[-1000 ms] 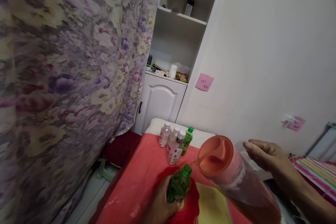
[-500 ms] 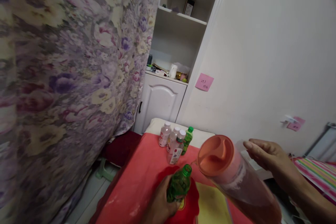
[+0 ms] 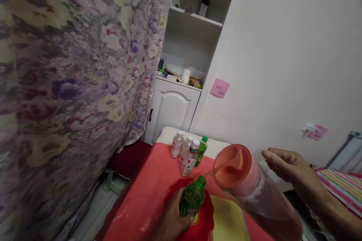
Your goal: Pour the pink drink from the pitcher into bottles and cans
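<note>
Head view shows a green bottle [image 3: 192, 199] low in the middle, uncapped and leaning slightly, its mouth up. The left hand [image 3: 173, 218] is wrapped around its lower part, the fingers and thumb clamped on its sides. Just right of the bottle's mouth is the spout of a large clear pitcher [image 3: 266, 199], tilted far over to the left, with an orange lid [image 3: 230, 169] and pinkish liquid inside. It is too small to tell whether the spout touches the bottle. The right hand [image 3: 288, 165] is at the pitcher's right side, its fingers curled closed and holding the pitcher up; the handle is hard to make out.

Under the green bottle is a red plate [image 3: 209, 220] with a wavy rim, and beside it, partly below the pitcher, a yellow sheet [image 3: 229, 218]. Both lie on a red tablecloth [image 3: 135, 203]. Farther back, three clear bottles [image 3: 189, 165] with white caps stand close together, next to a second green bottle [image 3: 201, 153] with its cap on. Beyond the table is a white cabinet [image 3: 171, 111] with open shelves above, holding a white jug [image 3: 186, 76] and, higher, a dark box [image 3: 203, 6]. A flowered curtain [image 3: 85, 83] fills the left; pink notes [image 3: 220, 87] stick to the pale wall [image 3: 283, 64], and a striped cloth [image 3: 342, 188] lies at the far right.
</note>
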A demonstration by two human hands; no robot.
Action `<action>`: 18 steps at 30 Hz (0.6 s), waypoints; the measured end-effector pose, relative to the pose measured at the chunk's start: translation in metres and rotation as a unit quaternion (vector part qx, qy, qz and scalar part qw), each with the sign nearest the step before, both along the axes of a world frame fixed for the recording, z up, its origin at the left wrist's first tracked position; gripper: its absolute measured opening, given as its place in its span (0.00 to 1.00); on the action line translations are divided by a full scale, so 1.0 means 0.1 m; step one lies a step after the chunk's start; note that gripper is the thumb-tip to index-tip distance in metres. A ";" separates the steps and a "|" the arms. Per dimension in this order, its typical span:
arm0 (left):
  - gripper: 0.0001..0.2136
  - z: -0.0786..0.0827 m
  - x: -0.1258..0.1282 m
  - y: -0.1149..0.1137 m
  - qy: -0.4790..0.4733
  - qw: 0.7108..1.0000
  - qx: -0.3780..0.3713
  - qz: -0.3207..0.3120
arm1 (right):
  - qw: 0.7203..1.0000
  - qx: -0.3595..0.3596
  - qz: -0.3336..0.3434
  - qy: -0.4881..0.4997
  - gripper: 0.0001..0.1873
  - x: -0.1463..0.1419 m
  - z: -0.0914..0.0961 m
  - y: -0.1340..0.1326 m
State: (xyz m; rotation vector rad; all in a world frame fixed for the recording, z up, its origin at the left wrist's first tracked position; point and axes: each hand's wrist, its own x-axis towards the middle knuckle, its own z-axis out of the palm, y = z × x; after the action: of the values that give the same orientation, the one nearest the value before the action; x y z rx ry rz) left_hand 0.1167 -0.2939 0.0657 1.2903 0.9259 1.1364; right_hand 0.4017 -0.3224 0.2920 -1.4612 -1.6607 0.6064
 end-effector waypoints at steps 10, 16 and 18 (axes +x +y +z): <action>0.28 0.04 -0.01 -0.02 0.003 1.000 0.005 0.003 | 1.000 -0.007 -0.002 -0.009 0.33 -0.01 0.02 -0.01; 0.26 -0.01 -0.01 0.00 0.007 1.000 0.011 0.000 | 1.000 -0.011 -0.004 -0.012 0.33 -0.03 0.05 -0.03; 0.27 -0.01 -0.01 -0.01 0.007 1.000 0.010 -0.001 | 1.000 -0.010 -0.004 -0.011 0.33 -0.03 0.05 -0.02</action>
State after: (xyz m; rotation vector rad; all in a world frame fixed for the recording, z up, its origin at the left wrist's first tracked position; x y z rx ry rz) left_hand 0.1158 -0.2945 0.0645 1.3168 0.9243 1.1397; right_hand 0.3982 -0.3246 0.2967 -1.4931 -1.6691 0.6052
